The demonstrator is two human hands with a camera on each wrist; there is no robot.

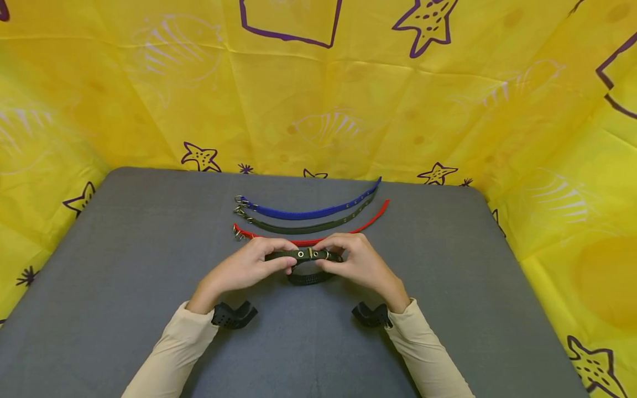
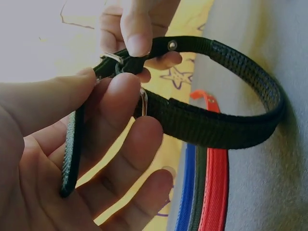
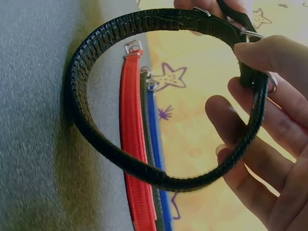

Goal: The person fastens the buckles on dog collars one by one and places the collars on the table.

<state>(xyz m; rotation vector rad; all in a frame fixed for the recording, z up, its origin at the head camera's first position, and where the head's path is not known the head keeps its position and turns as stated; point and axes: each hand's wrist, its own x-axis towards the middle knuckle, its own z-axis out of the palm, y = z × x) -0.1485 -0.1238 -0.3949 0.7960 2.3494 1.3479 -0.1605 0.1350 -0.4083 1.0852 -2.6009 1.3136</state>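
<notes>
Both hands hold a dark green collar [image 1: 309,280], bent into a loop just above the table. Its strap passes through a metal buckle [image 1: 311,253] between the hands, and eyelets show beside it. My left hand [image 1: 256,262] pinches the strap left of the buckle between thumb and fingers; a free strap end [image 2: 72,154] hangs across the palm in the left wrist view. With thumb and index finger, my right hand [image 1: 359,258] pinches the collar near the buckle. The loop's lower part [image 3: 79,91] hangs close to the table in the right wrist view.
Behind the hands, a red collar [image 1: 373,219], a green collar [image 1: 298,229] and a blue collar [image 1: 303,214] lie stretched out side by side, buckles leftward. The grey table [image 1: 149,249] meets a yellow patterned cloth [image 1: 278,99] at the back and sides.
</notes>
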